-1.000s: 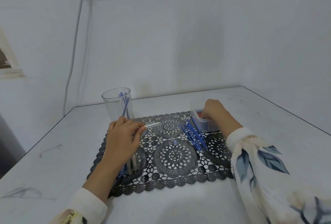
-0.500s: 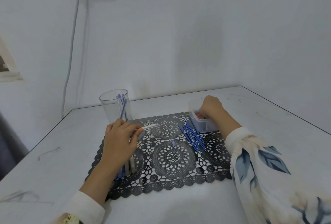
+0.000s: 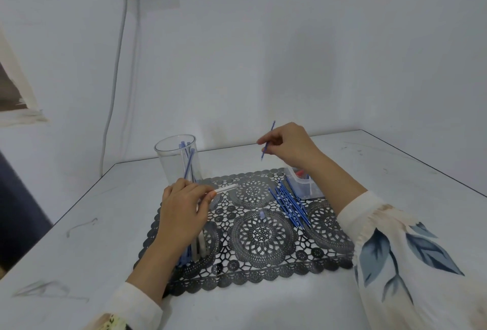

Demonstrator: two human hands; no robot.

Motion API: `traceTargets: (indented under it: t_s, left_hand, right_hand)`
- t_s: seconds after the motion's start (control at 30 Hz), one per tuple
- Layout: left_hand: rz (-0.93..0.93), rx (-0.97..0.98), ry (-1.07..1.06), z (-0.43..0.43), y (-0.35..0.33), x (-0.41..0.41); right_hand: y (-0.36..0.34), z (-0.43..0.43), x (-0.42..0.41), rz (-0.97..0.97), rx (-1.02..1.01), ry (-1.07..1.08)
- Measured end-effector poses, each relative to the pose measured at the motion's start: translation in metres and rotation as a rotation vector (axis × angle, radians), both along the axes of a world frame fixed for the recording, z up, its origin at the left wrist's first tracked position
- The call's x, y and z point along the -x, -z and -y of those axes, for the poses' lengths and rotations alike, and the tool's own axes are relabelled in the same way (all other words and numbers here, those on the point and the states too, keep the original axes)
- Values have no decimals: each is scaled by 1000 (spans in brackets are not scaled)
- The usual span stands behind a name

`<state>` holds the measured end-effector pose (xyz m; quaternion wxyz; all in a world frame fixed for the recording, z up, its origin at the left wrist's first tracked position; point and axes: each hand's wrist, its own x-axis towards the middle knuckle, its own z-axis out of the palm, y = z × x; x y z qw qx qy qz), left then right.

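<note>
Lifted from the plastic box (image 3: 307, 187), right hand (image 3: 292, 145) is pinching a blue refill (image 3: 271, 129) at frame centre. I am observing left hand (image 3: 181, 211) pinching a white barrel (image 3: 227, 188) centre-left, over the lace mat (image 3: 261, 234).

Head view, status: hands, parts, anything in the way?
Right hand pinches blue refill, raised. Left hand holds clear tube over mat. Nothing between them.

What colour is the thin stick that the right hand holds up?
Blue; the head view shows the stick pinched in the right hand.
</note>
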<state>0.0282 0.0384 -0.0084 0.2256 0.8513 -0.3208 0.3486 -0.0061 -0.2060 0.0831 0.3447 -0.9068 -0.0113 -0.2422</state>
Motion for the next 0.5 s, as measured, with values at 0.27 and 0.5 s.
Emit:
traceTargets:
  t_s: [0.27, 0.5]
  left_hand:
    - [-15, 5, -8, -2, 1, -3]
    - [-36, 18, -8, -2, 2, -5]
  right_hand:
    - [54, -20, -9, 320, 696, -41]
    - [72, -15, -4, 473, 910, -51]
